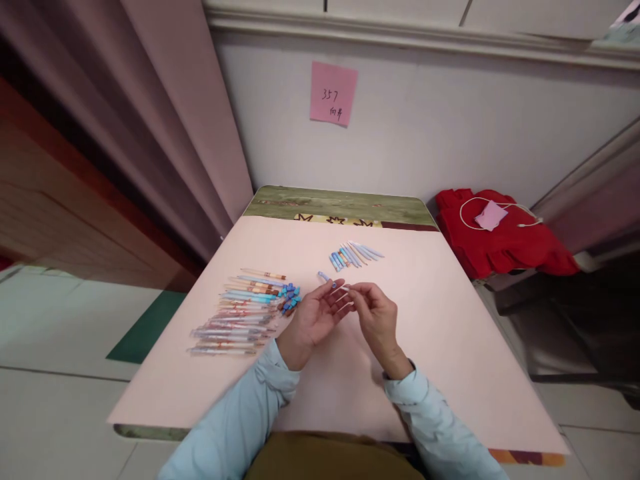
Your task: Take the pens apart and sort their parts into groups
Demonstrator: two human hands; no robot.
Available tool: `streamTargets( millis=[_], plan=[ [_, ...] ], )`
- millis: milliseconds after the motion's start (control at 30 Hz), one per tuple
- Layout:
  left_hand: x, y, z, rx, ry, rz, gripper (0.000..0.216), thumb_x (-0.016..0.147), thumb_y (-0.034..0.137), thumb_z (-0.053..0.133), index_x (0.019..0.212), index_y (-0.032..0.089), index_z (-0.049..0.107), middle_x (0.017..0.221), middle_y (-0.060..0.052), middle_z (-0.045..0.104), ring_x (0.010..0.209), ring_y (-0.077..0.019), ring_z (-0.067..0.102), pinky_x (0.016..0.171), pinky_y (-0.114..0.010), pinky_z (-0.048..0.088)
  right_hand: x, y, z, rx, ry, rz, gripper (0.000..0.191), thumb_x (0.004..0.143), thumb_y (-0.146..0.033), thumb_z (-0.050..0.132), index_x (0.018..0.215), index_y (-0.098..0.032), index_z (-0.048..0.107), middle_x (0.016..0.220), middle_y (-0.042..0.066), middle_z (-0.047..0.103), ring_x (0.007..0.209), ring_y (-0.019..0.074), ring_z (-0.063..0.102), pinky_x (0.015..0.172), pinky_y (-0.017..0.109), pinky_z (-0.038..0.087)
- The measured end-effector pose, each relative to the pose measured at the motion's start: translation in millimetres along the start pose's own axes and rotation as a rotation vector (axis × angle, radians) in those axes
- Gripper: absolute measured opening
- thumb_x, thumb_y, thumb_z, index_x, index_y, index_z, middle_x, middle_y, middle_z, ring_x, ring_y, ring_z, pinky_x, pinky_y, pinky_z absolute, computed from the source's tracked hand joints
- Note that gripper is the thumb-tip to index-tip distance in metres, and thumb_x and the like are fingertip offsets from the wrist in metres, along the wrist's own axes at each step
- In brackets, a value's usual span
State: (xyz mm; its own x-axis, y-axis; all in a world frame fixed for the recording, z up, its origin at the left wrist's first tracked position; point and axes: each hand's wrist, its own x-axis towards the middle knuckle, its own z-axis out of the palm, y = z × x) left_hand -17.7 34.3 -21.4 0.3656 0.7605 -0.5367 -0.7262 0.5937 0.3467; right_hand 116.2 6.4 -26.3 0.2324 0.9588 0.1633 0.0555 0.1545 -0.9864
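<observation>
My left hand (316,315) and my right hand (374,316) meet above the middle of the pale pink table (450,347). Between them they hold a thin pen (331,280) with a blue tip that points up and to the left. The left palm faces up with fingers curled round the pen. The right hand's fingers pinch its near end. To the left lies a row of several pens (235,317) with blue and brown caps (289,298) at their right ends. Behind the hands lies a small group of blue and white pen parts (353,255).
A pink sticky note (333,93) with writing hangs on the white wall. A red cloth (500,237) with a white cord and a pink paper lies to the right of the table. A curtain (165,127) hangs at the left. The floor is tiled.
</observation>
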Motion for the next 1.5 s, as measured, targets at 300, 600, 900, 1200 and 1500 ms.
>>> streamTargets(
  millis=[300,600,900,1200,1500],
  plan=[
    [4,-17,-5,-0.051,0.031,-0.003,0.011,0.088,0.015,0.063,0.078,0.013,0.068,0.071,-0.004,0.069,0.064,-0.0127,0.065,0.067,-0.024,0.053,-4,14,2,-0.281,-0.086,-0.200,0.012,0.090,-0.034,0.061,0.088,-0.032,0.073,0.096,0.005,0.070,0.092,0.0250,0.062,0.086,0.039,0.048],
    [5,-14,-16,-0.041,0.111,-0.027,0.013,0.089,0.014,0.059,0.080,0.012,0.069,0.075,-0.007,0.073,0.068,-0.0141,0.069,0.070,-0.025,0.055,10,23,2,-0.390,-0.112,-0.097,0.017,0.083,-0.041,0.069,0.089,-0.025,0.068,0.074,0.000,0.063,0.060,0.0159,0.051,0.061,0.029,0.042],
    [-18,-8,-24,0.114,0.126,0.136,0.012,0.087,0.011,0.062,0.082,0.007,0.073,0.076,-0.009,0.072,0.063,-0.0119,0.067,0.063,-0.022,0.057,95,36,47,-1.033,-0.328,-0.303,0.025,0.097,-0.030,0.050,0.097,-0.022,0.073,0.099,0.010,0.070,0.088,0.0220,0.064,0.073,0.031,0.044],
    [-29,-10,-29,0.151,0.114,0.163,0.008,0.084,0.014,0.068,0.081,0.007,0.072,0.079,-0.010,0.073,0.065,-0.0140,0.068,0.067,-0.025,0.058,101,35,73,-1.102,-0.440,-0.238,0.022,0.095,-0.026,0.051,0.097,-0.016,0.070,0.098,0.012,0.071,0.092,0.0224,0.065,0.076,0.031,0.045],
    [-37,-24,-24,0.268,0.038,0.120,0.012,0.080,0.019,0.074,0.079,0.007,0.072,0.078,-0.010,0.073,0.066,-0.0136,0.068,0.065,-0.024,0.058,55,15,28,0.188,-0.429,0.482,0.039,0.067,-0.049,0.080,0.086,-0.017,0.068,0.081,0.004,0.072,0.075,0.0146,0.065,0.068,0.025,0.047]
  ],
)
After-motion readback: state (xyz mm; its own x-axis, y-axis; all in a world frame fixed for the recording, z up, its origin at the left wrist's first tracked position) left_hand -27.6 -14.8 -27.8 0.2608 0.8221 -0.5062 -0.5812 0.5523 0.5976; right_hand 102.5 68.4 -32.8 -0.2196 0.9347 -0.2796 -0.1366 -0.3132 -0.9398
